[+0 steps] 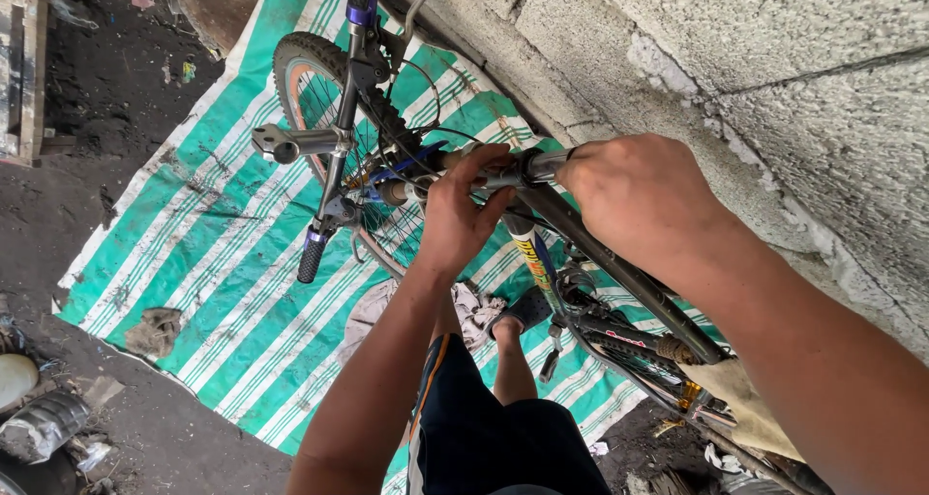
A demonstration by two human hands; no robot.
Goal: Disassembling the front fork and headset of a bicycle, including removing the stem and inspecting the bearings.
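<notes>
The left hand [455, 214] is closed on the bicycle's metal tube [508, 174] near the handlebar [334, 142]; the right hand [634, 190] wraps its end; best keep both grips firm, frame [619, 272] braced against the wall [774, 98].

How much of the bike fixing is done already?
Looks done: the bicycle stands on the striped tarp with its handlebar and front wheel fitted. In hand: the left hand and right hand both grip the top tube by the front end. Left: a wrench and rags lie below, so work seems unfinished; how much remains, I cannot tell.
</notes>
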